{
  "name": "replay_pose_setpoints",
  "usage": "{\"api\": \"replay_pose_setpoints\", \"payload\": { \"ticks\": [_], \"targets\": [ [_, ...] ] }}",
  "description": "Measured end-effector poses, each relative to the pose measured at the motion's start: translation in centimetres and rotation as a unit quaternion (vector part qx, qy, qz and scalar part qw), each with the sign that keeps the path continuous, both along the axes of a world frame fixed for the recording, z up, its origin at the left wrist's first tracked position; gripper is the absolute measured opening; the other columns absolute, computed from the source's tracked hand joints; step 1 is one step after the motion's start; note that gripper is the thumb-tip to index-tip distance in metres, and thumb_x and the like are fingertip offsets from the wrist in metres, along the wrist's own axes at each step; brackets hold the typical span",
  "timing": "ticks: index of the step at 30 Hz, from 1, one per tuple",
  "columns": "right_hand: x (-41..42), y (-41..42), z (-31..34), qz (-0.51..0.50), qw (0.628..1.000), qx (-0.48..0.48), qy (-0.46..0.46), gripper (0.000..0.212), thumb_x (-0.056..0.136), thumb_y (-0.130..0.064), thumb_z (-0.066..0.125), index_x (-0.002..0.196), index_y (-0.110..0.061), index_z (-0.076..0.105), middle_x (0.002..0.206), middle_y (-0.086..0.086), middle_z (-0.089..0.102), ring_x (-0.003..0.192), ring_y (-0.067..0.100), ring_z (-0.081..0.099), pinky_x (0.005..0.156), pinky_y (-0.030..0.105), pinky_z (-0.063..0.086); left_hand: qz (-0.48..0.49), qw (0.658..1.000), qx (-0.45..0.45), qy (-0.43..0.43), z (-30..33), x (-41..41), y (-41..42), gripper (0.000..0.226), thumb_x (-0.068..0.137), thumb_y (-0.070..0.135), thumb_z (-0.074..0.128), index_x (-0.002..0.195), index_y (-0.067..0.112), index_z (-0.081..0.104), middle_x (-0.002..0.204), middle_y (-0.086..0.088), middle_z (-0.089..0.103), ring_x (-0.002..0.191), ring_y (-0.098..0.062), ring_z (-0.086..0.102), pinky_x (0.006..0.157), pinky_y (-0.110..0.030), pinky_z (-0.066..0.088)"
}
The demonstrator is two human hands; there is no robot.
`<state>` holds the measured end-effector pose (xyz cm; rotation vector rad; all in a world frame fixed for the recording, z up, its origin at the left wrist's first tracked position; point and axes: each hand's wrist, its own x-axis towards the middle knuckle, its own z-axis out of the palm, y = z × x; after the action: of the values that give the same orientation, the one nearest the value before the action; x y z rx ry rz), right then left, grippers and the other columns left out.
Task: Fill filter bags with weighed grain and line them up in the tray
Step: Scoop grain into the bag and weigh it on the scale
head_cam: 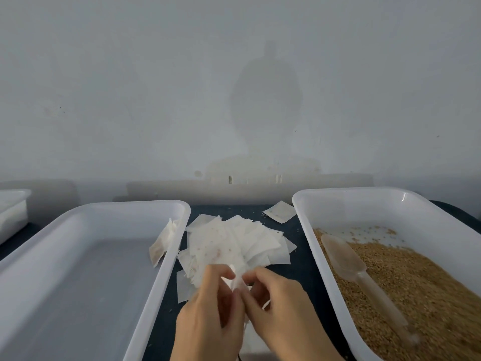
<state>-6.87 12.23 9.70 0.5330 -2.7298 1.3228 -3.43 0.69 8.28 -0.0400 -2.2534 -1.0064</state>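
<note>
Both hands low centre over a dark table top (303,259). Left hand (208,319) and right hand (282,306) close together, fingertips meeting, pinching one white filter bag (238,281) between them. Fingers of both curled in tight on the bag's top edge; motion blur here, so possibly pulling the mouth apart, hard to tell. Bag mostly hidden behind the knuckles.

Just beyond the hands, a loose fanned pile of empty filter bags (234,243) lying flat on the table, overlapping, some speckled. Near edge of pile covered by the hands. One stray bag (279,211) apart from the pile, at the back near the wall.

Left of pile: large white tray (156,282), shallow, long side running toward the camera. Inside it, one filled bag (162,246) leaning against the right wall near the far corner, brownish at its lower end. Tray floor otherwise bare grey.

Right of pile: second white tray (309,235), holding brown grain (416,290) heaped toward the near right, thin scatter at the far end. Clear plastic scoop (346,256) lying on the grain, bowl toward the far end, handle running toward the camera, untouched by either hand.

Far left edge: part of a small white container (13,209), cut off by the frame. Pale wall (234,74) behind everything, with a shadow on it.
</note>
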Motion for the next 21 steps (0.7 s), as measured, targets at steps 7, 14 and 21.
{"api": "replay_pose_setpoints", "payload": {
  "ticks": [7,14,21],
  "targets": [
    [-0.5,1.1,1.1,0.007,0.997,-0.081,-0.007,0.029,0.090,-0.009,0.053,0.091,-0.036,0.064,0.055,-0.002,0.057,0.053,0.004,0.060,0.052,0.013,0.044,-0.030,0.998,0.026,0.046,1.3,0.4,-0.3,0.038,0.073,0.011,0.068,0.087,0.042,0.050,0.070,0.018,0.053,0.053,0.002,0.047,0.051,-0.006,0.037],
    [-1.0,1.4,1.3,0.054,0.991,-0.100,-0.075,0.017,0.091,-0.017,0.055,0.098,-0.031,0.062,0.054,-0.007,0.054,0.053,0.004,0.059,0.059,0.018,0.044,-0.174,0.958,-0.181,-0.137,1.6,-0.4,-1.0,0.114,0.058,0.062,0.069,0.137,0.048,-0.011,0.143,0.041,-0.002,0.139,0.012,-0.009,0.120,-0.044,0.000],
    [-1.1,2.0,1.0,0.027,0.994,-0.091,-0.054,0.008,0.091,-0.016,0.056,0.092,-0.024,0.055,0.052,-0.013,0.056,0.052,0.000,0.053,0.055,0.016,0.041,-0.114,0.989,-0.002,-0.097,0.3,-2.4,0.5,0.057,0.068,0.005,0.073,0.109,0.032,0.043,0.098,0.018,0.052,0.101,-0.001,0.051,0.096,-0.029,0.042]
  ]
}}
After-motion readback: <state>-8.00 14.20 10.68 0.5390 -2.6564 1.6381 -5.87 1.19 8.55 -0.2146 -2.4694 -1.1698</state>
